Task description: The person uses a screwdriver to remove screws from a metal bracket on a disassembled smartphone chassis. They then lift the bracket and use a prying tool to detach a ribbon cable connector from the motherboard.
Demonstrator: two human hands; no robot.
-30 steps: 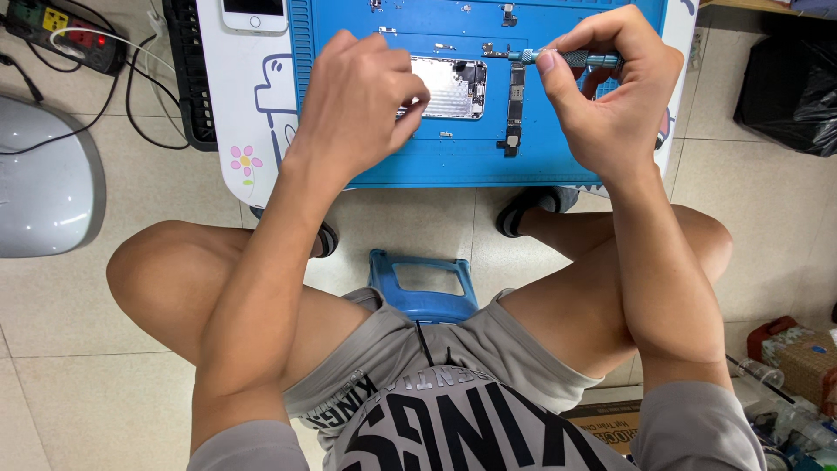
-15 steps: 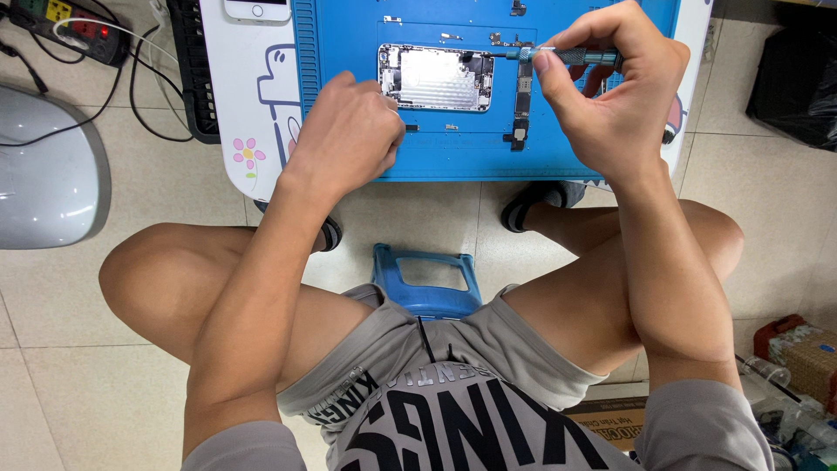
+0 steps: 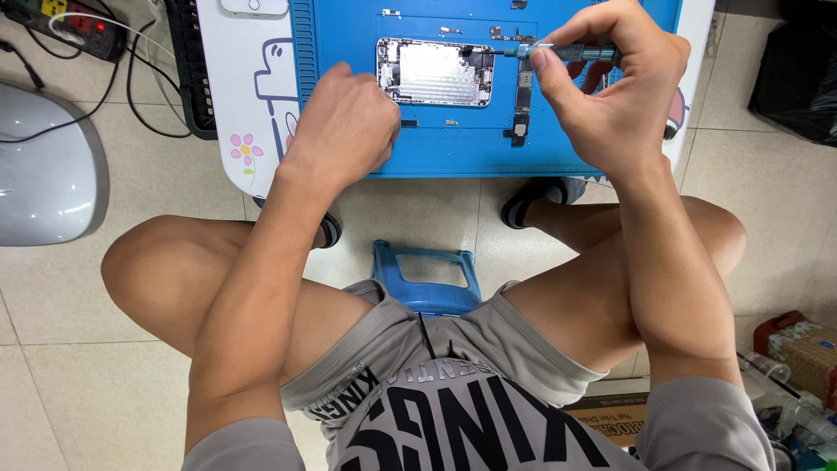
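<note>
Right hand (image 3: 610, 96) fingers grip a screwdriver (image 3: 558, 53); left hand (image 3: 344, 126) curled, contents seemingly hidden.

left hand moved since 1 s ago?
Yes. The left hand slid off the opened silver phone chassis toward the near-left edge of the blue rubber work mat.

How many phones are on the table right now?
2. An opened phone lies on the blue mat, just past the left hand; a white phone sits at the table's far edge, cut off by the frame. Others may be hidden.
</note>
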